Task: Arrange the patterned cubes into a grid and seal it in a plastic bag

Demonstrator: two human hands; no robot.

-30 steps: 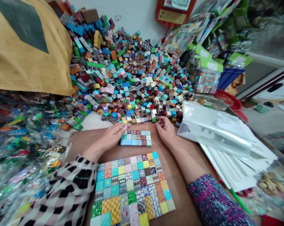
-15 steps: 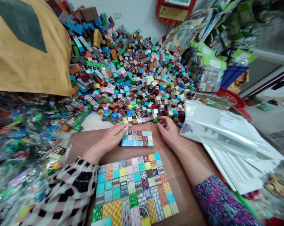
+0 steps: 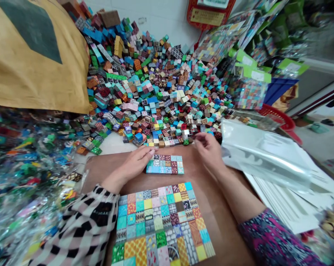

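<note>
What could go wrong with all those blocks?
The block pile is heaped loosely against the wall, so some might tumble down. The left sleeve is right by the big mosaic, so it could nudge it crooked. The left hand is at a corner of the small mosaic, and a bump might shift it.

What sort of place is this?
Probably a small toy-block workshop: a large heap of patterned blocks, green-topped packs of blocks and clear plastic lying over white sheets.
</note>
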